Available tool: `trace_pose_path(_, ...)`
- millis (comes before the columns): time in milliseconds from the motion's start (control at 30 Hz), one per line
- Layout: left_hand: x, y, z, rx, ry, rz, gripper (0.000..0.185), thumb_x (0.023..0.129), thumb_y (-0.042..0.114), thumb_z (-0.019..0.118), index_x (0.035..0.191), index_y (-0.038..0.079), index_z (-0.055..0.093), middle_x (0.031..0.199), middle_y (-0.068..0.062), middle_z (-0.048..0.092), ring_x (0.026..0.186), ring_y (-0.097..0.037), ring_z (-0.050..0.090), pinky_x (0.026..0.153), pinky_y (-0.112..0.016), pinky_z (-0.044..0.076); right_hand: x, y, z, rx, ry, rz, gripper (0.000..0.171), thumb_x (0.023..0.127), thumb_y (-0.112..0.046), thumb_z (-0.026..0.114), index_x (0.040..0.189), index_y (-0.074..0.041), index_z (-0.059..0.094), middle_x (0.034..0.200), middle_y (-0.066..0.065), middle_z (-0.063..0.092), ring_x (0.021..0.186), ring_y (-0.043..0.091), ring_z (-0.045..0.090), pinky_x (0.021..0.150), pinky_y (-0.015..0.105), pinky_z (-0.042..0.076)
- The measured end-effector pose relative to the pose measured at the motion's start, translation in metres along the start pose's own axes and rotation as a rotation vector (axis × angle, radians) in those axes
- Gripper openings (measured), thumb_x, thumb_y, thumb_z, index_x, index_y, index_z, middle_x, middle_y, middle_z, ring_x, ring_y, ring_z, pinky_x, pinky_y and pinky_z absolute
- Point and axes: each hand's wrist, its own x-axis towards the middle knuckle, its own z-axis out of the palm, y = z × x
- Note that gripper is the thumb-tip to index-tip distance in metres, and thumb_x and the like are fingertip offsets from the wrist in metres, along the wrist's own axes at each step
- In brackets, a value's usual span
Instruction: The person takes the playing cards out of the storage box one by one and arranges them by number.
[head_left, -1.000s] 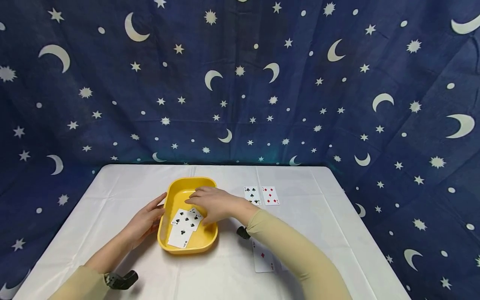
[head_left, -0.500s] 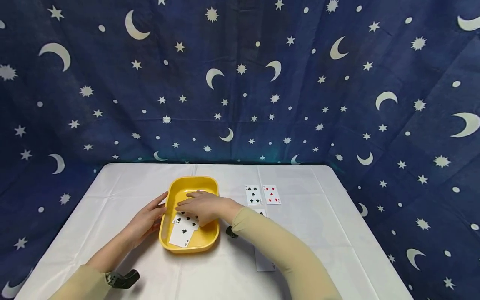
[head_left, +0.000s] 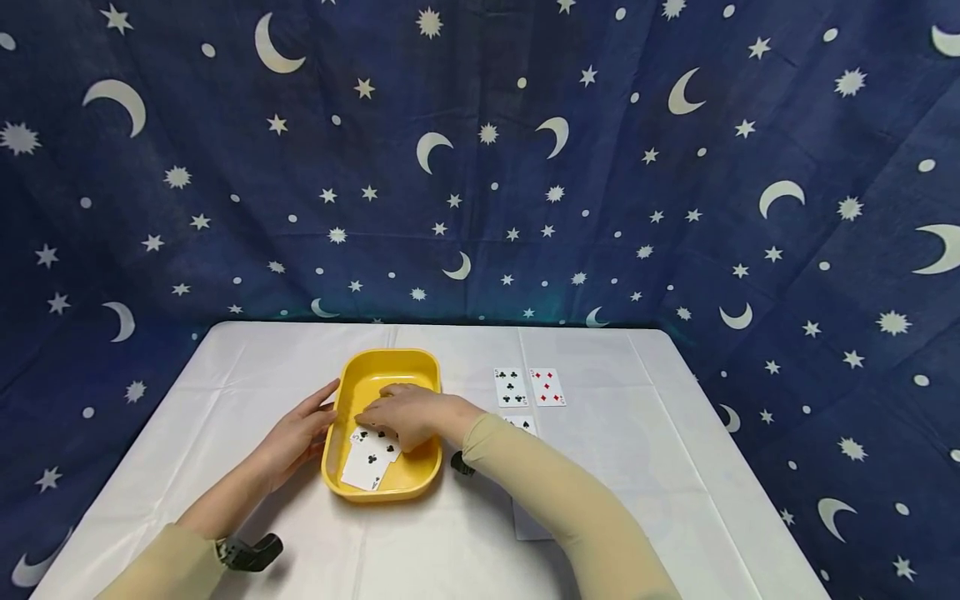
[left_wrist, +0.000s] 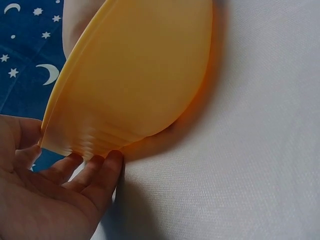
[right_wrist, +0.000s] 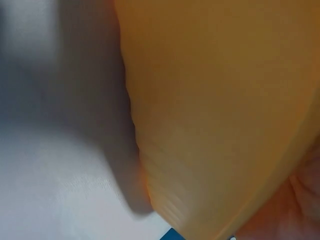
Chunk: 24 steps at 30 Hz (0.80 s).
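Observation:
A yellow plastic tray (head_left: 405,492) stands on the table with several overlapping playing cards (head_left: 362,469) inside, showing black pips. My left hand (head_left: 296,437) lies along its left side. In the left wrist view, one fingertip of that left hand (left_wrist: 55,195) meets the rim while the others touch the outer wall. My right hand (head_left: 408,417) reaches over the right rim, fingertips down at the upper cards. Its thumb and fingertips are hidden. The tray's outer wall (right_wrist: 210,100) fills most of the right wrist view, with some palm (right_wrist: 280,215) showing at lower right.
A five of clubs (head_left: 511,387) and a five of diamonds (head_left: 547,387) lie side by side right of the tray. Below them are a black-pip card (head_left: 522,423) and another card (head_left: 527,527), both partly covered by my right arm. The white cloth's (head_left: 637,458) edges drop off around.
My right hand has moved left and down onto the cards in the tray, then stayed there. The left hand keeps its place at the tray's side. The view has tilted slightly.

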Motion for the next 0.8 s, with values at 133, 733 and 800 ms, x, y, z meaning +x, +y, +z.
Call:
trace_pose_path(133, -0.001, 0.001, 0.001, 0.002, 0.006, 0.006, 0.067, 0.109, 0.026, 0.047, 0.166, 0.027, 0.012, 0.164, -0.024, 0.023, 0.136, -0.035, 0.048, 0.11, -0.047, 0.042, 0.001, 0.006, 0.002, -0.083, 0.039, -0.004, 0.081, 0.085, -0.039, 0.08, 0.157, -0.037, 0.041, 0.151, -0.012, 0.045, 0.142, 0.014, 0.033, 0.121, 0.032, 0.02)
trace_pose_path(733, -0.001, 0.002, 0.001, 0.011, 0.019, -0.003, 0.067, 0.108, 0.025, 0.047, 0.166, 0.028, 0.014, 0.164, -0.023, 0.025, 0.133, -0.034, 0.049, 0.101, -0.038, 0.047, -0.005, 0.015, 0.005, -0.033, 0.108, -0.003, 0.076, 0.073, -0.05, 0.088, 0.14, -0.027, 0.059, 0.137, -0.01, 0.052, 0.127, 0.011, 0.042, 0.114, 0.028, 0.03)
trace_pose_path(800, -0.001, 0.002, 0.001, 0.009, 0.019, -0.004, 0.067, 0.108, 0.025, 0.047, 0.166, 0.028, 0.014, 0.164, -0.023, 0.025, 0.131, -0.032, 0.051, 0.1, -0.036, 0.048, -0.006, 0.015, 0.005, -0.014, 0.108, 0.004, 0.076, 0.073, -0.05, 0.089, 0.139, -0.027, 0.059, 0.136, -0.01, 0.053, 0.128, 0.011, 0.041, 0.115, 0.028, 0.029)
